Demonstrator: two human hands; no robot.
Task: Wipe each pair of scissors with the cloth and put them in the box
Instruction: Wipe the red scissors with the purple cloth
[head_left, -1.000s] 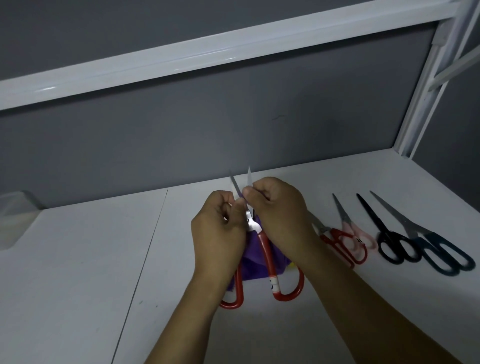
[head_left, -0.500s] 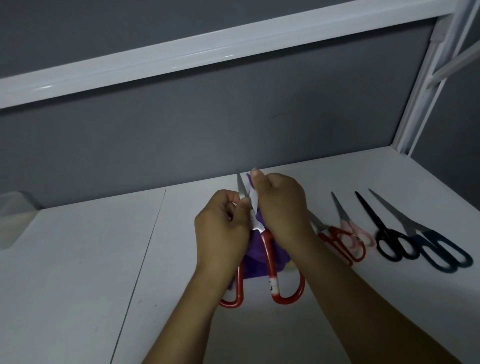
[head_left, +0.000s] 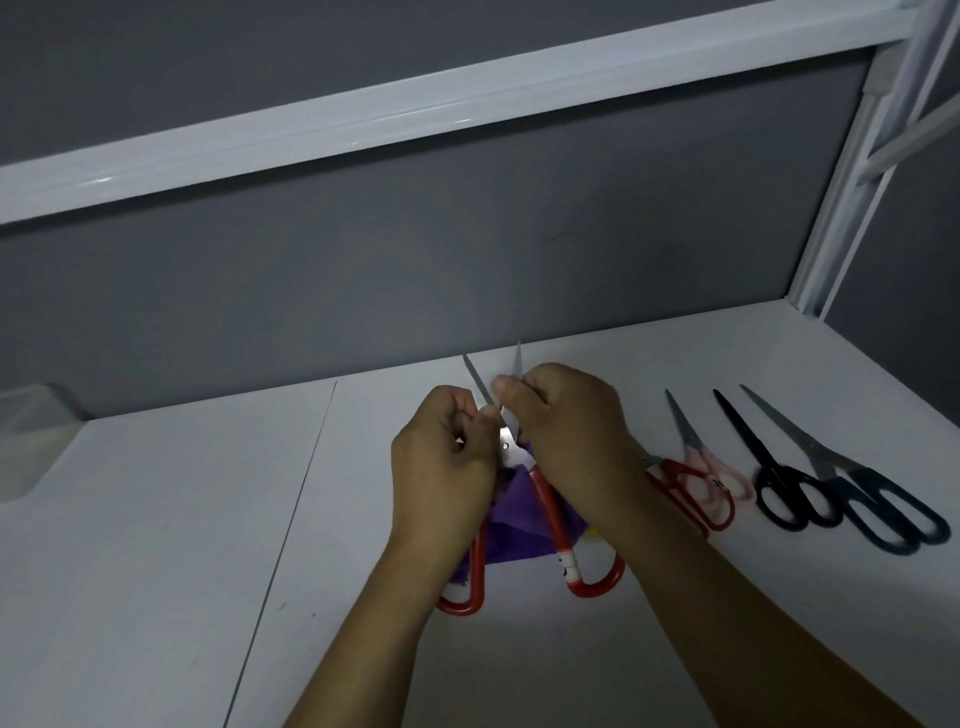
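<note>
Wiping is the step in hand, judging by the pose: the scissors (head_left: 508, 451) are held open in a V above the counter (head_left: 171, 519), tips pointing away from the person and red loops trailing back under the wrists. The left hand (head_left: 447, 467) has a closed grip, its fingers curled and pinching the left blade near the pivot. The right hand (head_left: 571, 426) has a closed grip round the right blade, with the thumb tip up toward the blade's outer end. The cloth (head_left: 514, 519), purple, hangs just below both grips, between the two handles; whether a fold of it lies between the right fingers and the steel is hidden. To do this well, I judge, the left grip should only steady, pinching the flat and not the edge, while the right grip draws cloth from pivot to tip and off the point, never back against the edge. The pivot, between the grips, wants a pass too. Right of the right grip four pairs lie on the counter: red pair (head_left: 685, 486), pink pair (head_left: 698, 452), black pair (head_left: 769, 467), blue pair (head_left: 852, 478). The box (head_left: 31, 441), clear, sits well left of the left grip.
</note>
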